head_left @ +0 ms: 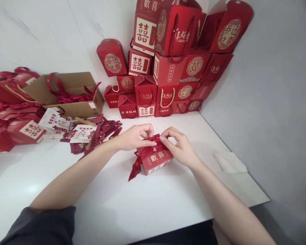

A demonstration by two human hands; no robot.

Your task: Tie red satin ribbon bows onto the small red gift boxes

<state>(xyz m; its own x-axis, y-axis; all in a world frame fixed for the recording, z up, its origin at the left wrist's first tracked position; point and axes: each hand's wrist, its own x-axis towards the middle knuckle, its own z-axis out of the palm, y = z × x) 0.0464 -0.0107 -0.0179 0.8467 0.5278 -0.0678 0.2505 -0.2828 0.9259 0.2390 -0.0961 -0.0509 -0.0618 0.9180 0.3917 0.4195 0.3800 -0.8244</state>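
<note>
On the white table in front of me lies a red gift box (156, 160) with gold and white lettering. A dark red satin ribbon (136, 168) is on its top, with one tail hanging off the left side onto the table. My left hand (136, 137) pinches the ribbon's loop between thumb and fingers from the left. From the right, my right hand (180, 146) pinches the same ribbon with thumb and index finger. Both hands stay just above the box top, close together, and partly cover the ribbon's knot.
Stacked red gift boxes (168, 71) stand against the wall behind. To the left are an open cardboard box (73, 109) of ribbons, a pile of dark red straps (104, 131), printed cards (83, 133) and more red boxes (25, 131). A white tissue (231, 162) lies at right.
</note>
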